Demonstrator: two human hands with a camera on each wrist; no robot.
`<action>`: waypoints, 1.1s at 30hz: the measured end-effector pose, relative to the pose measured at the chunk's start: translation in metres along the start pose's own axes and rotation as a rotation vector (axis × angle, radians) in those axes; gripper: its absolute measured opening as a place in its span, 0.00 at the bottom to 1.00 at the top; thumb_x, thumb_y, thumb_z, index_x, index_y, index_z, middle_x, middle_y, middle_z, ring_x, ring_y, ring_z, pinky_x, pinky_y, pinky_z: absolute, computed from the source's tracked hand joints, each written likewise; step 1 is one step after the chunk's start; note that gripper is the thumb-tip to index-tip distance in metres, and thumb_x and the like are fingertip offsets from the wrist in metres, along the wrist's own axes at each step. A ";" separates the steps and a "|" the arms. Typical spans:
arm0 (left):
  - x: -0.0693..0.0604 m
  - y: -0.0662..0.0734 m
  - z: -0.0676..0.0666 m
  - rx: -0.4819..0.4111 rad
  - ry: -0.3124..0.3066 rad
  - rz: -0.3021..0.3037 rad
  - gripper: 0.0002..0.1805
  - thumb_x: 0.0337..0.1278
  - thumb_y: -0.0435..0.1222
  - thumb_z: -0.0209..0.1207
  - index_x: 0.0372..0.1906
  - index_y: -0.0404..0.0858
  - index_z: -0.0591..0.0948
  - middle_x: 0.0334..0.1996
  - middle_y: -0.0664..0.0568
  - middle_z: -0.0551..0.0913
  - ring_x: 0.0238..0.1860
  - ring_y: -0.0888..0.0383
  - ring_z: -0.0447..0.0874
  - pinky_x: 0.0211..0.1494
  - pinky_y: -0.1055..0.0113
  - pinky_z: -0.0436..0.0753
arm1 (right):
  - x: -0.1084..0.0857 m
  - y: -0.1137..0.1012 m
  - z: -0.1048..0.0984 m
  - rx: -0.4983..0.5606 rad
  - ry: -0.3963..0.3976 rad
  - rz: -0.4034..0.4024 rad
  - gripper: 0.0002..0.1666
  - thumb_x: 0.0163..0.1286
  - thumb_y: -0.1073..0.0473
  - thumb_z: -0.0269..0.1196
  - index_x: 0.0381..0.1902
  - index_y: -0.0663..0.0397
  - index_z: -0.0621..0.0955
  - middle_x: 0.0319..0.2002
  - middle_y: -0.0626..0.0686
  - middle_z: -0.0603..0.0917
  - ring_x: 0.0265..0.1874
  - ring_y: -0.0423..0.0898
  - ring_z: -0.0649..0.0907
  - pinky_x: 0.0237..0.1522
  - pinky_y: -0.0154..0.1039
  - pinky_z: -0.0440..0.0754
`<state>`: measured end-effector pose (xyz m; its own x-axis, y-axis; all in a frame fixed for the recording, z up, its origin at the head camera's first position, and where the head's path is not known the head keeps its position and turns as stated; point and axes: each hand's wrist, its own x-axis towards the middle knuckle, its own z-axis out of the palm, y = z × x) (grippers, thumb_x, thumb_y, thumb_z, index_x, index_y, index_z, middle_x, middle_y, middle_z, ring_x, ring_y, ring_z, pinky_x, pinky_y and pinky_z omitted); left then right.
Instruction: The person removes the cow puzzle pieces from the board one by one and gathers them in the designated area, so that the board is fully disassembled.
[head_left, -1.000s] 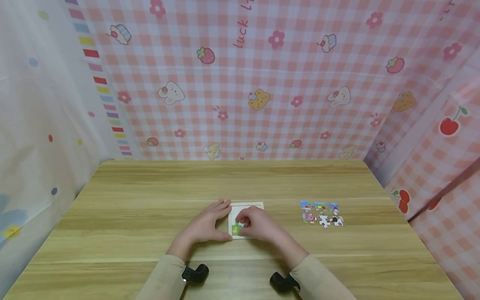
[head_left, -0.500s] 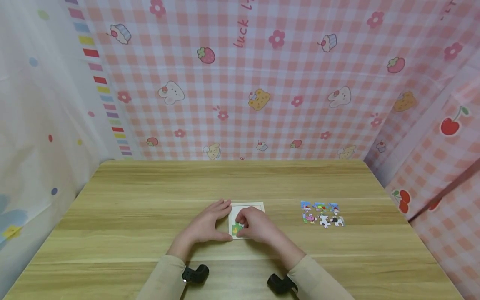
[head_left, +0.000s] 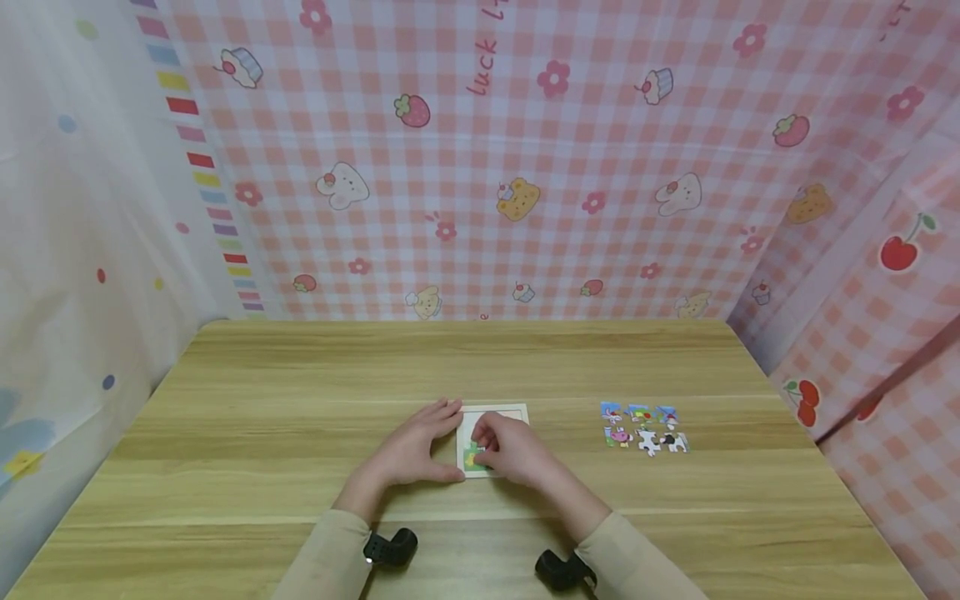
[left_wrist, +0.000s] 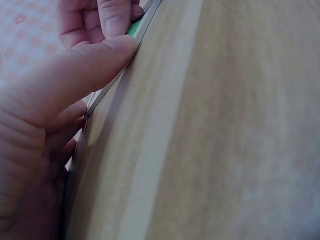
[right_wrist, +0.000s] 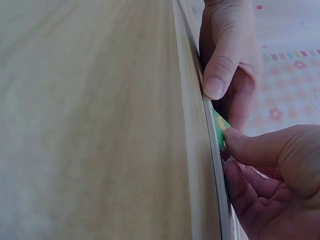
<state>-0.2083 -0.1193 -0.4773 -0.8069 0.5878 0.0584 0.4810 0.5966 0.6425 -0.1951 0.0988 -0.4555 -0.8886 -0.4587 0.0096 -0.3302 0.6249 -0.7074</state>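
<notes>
A small white puzzle tray [head_left: 491, 408] lies on the table in the head view. My left hand [head_left: 412, 446] holds it by the left side, thumb at the near corner and fingers at the far one. In the left wrist view the thumb [left_wrist: 107, 57] touches the tray's edge. My right hand [head_left: 513, 450] is over the tray, pinching a green puzzle piece [head_left: 472, 455] with a yellow patch at the near left corner. The piece [right_wrist: 220, 129] appears tilted in the right wrist view, with the right thumb [right_wrist: 245, 145] against it. The right fingertips hide part of it.
Several loose puzzle pieces [head_left: 647, 441] lie in two rows on the table, right of the tray. The wooden table [head_left: 300, 358] meets a pink checked curtain [head_left: 480, 150] at the back. Black wrist cameras [head_left: 392, 548] are strapped to both forearms.
My right fingers have shifted slightly at the green puzzle piece, and less of its yellow patch shows clearly. The left hand, tray and loose pieces keep their places.
</notes>
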 end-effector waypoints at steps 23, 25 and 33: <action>0.000 0.002 0.000 0.003 -0.004 -0.013 0.49 0.50 0.46 0.77 0.74 0.29 0.70 0.79 0.43 0.62 0.81 0.41 0.52 0.80 0.41 0.57 | -0.008 0.009 -0.004 0.134 0.029 -0.037 0.10 0.68 0.71 0.67 0.40 0.51 0.80 0.28 0.43 0.82 0.30 0.38 0.79 0.38 0.35 0.77; 0.000 0.002 0.000 0.003 -0.004 -0.012 0.49 0.50 0.46 0.77 0.74 0.29 0.70 0.79 0.43 0.62 0.81 0.40 0.52 0.80 0.41 0.57 | -0.011 0.011 -0.007 0.161 0.030 -0.041 0.10 0.68 0.71 0.67 0.40 0.52 0.80 0.28 0.44 0.82 0.30 0.38 0.79 0.37 0.34 0.77; -0.001 0.002 0.000 0.011 -0.006 -0.010 0.50 0.49 0.47 0.77 0.74 0.28 0.69 0.79 0.42 0.62 0.81 0.40 0.52 0.80 0.42 0.56 | -0.033 0.027 -0.031 0.205 0.030 -0.059 0.07 0.70 0.69 0.67 0.42 0.55 0.80 0.29 0.46 0.82 0.31 0.40 0.79 0.35 0.33 0.77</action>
<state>-0.2071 -0.1188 -0.4763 -0.8096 0.5850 0.0478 0.4771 0.6084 0.6342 -0.1841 0.1506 -0.4531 -0.8798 -0.4695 0.0737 -0.3125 0.4547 -0.8340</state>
